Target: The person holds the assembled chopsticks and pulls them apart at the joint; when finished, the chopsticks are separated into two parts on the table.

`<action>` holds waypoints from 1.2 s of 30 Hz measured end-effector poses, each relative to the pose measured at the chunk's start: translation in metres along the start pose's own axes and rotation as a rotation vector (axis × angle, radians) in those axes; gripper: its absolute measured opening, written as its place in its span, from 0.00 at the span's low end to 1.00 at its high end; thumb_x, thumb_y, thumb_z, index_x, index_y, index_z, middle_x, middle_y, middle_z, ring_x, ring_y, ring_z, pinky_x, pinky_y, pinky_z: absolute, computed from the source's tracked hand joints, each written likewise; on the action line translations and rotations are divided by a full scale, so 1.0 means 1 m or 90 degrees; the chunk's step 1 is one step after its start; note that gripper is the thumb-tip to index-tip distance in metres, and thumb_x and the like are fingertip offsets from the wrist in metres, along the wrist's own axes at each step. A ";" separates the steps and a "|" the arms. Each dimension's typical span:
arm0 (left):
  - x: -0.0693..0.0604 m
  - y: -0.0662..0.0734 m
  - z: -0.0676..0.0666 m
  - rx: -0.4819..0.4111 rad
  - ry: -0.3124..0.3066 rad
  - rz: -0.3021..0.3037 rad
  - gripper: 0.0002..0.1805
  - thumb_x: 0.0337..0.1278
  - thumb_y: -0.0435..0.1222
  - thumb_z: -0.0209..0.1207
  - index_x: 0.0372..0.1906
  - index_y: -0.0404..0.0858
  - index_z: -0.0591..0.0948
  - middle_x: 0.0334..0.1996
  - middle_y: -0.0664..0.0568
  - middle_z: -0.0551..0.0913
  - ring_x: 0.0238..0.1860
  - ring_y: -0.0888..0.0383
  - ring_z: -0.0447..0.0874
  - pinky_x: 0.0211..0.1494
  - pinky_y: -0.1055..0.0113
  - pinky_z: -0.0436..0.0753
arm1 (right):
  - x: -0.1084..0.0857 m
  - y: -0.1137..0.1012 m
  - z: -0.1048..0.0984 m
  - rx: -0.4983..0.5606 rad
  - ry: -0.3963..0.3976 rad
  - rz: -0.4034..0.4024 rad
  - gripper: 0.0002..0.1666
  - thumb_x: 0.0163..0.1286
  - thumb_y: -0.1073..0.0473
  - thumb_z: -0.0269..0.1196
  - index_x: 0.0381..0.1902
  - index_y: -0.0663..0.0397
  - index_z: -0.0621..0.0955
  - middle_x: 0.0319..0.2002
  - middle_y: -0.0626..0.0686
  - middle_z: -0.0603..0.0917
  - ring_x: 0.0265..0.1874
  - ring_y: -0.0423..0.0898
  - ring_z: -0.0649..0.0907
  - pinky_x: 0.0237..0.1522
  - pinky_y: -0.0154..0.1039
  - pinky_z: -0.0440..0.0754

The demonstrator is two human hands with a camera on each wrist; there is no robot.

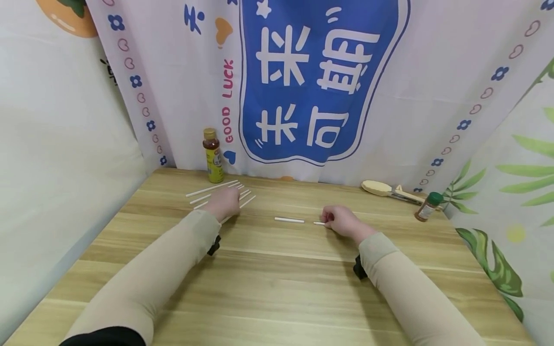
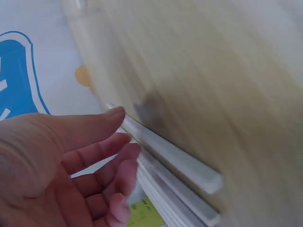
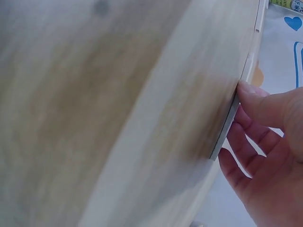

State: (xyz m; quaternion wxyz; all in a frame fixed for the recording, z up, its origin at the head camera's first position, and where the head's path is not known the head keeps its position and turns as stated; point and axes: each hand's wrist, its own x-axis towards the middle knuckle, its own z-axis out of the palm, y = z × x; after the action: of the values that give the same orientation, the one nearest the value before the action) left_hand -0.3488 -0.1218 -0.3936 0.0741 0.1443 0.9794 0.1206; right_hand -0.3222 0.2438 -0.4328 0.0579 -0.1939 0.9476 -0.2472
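Several thin white sticks point(image 1: 212, 189) lie side by side at the back left of the wooden table. My left hand point(image 1: 224, 202) is over them and hides their middles. In the left wrist view its thumb and loosely bent fingers are beside the end of a white stick point(image 2: 175, 156), with no clear grip on it. Farther right, my right hand point(image 1: 344, 222) pinches another white stick point(image 3: 224, 130) between thumb and fingers, close to the tabletop. To the left of that hand lies a lone white stick point(image 1: 289, 220), roughly in line with the held one and a small gap away.
Behind the sticks stands a yellow-labelled bottle point(image 1: 213, 158) with a gold cap. Cream-coloured tongs point(image 1: 376, 188) lie at the back right, near a small jar point(image 1: 428, 207) with a green lid. A printed curtain point(image 1: 195, 96) hangs along the table's back edge.
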 end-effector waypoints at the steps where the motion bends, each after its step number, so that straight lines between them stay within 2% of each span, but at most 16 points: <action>1: -0.001 -0.003 0.001 0.000 -0.012 -0.004 0.05 0.45 0.28 0.60 0.27 0.37 0.75 0.26 0.48 0.78 0.28 0.51 0.74 0.32 0.57 0.75 | 0.000 0.000 0.000 0.002 -0.002 0.001 0.11 0.59 0.74 0.66 0.29 0.54 0.77 0.27 0.49 0.75 0.30 0.47 0.74 0.37 0.43 0.72; 4: 0.000 -0.008 0.007 -0.002 -0.031 -0.014 0.03 0.49 0.27 0.57 0.30 0.37 0.75 0.29 0.47 0.77 0.30 0.50 0.75 0.35 0.55 0.76 | -0.001 0.000 0.000 0.008 -0.005 0.001 0.11 0.60 0.74 0.66 0.30 0.54 0.77 0.27 0.49 0.75 0.30 0.47 0.74 0.37 0.43 0.72; 10: 0.005 -0.008 0.017 0.006 -0.020 -0.018 0.05 0.54 0.26 0.51 0.33 0.36 0.75 0.32 0.45 0.78 0.34 0.47 0.76 0.40 0.52 0.77 | -0.004 0.003 0.001 0.013 0.001 0.007 0.10 0.61 0.74 0.66 0.31 0.55 0.78 0.28 0.50 0.75 0.31 0.47 0.74 0.37 0.43 0.71; 16: 0.008 -0.003 0.014 -0.013 -0.044 -0.006 0.03 0.54 0.27 0.54 0.34 0.35 0.75 0.31 0.46 0.78 0.33 0.49 0.76 0.39 0.54 0.77 | -0.003 0.004 0.001 0.017 0.003 0.005 0.09 0.62 0.72 0.67 0.32 0.55 0.78 0.28 0.50 0.76 0.31 0.47 0.75 0.38 0.44 0.72; 19: 0.010 0.003 0.008 -0.033 -0.050 0.016 0.01 0.55 0.30 0.58 0.32 0.36 0.77 0.28 0.47 0.78 0.29 0.50 0.76 0.35 0.57 0.77 | -0.001 0.004 0.000 0.018 -0.003 0.005 0.08 0.63 0.69 0.67 0.34 0.55 0.78 0.29 0.50 0.77 0.32 0.47 0.75 0.39 0.44 0.73; 23: 0.013 0.020 -0.002 -0.062 -0.055 0.047 0.04 0.55 0.33 0.61 0.30 0.36 0.78 0.27 0.48 0.79 0.28 0.51 0.76 0.33 0.58 0.77 | 0.003 -0.004 -0.003 0.026 0.015 0.012 0.07 0.65 0.65 0.67 0.37 0.57 0.78 0.33 0.52 0.78 0.35 0.48 0.76 0.42 0.46 0.75; 26: 0.015 0.036 -0.004 -0.082 -0.055 0.070 0.03 0.53 0.31 0.60 0.32 0.37 0.77 0.28 0.49 0.78 0.30 0.52 0.75 0.34 0.60 0.75 | 0.007 -0.021 -0.007 0.024 0.064 -0.005 0.09 0.66 0.64 0.67 0.42 0.60 0.79 0.39 0.55 0.80 0.41 0.51 0.78 0.47 0.48 0.76; 31: 0.012 0.068 -0.001 -0.131 -0.056 0.118 0.04 0.57 0.27 0.54 0.34 0.38 0.76 0.29 0.49 0.77 0.32 0.53 0.75 0.35 0.61 0.76 | 0.010 -0.057 -0.011 -0.038 0.151 -0.101 0.15 0.65 0.62 0.69 0.48 0.59 0.80 0.46 0.56 0.80 0.50 0.54 0.77 0.54 0.50 0.74; 36: 0.005 0.096 -0.003 -0.138 -0.034 0.183 0.04 0.64 0.30 0.52 0.35 0.40 0.77 0.30 0.52 0.78 0.33 0.55 0.76 0.38 0.62 0.76 | 0.010 -0.075 -0.004 -0.116 0.168 -0.203 0.18 0.63 0.61 0.71 0.50 0.59 0.81 0.46 0.56 0.80 0.50 0.55 0.77 0.53 0.49 0.74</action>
State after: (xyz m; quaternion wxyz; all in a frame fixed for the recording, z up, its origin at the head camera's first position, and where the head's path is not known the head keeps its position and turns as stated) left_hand -0.3286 -0.0322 -0.3667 0.0970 0.2769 0.9277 0.2311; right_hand -0.3066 0.1814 -0.3921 -0.1243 -0.3114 0.9228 -0.1898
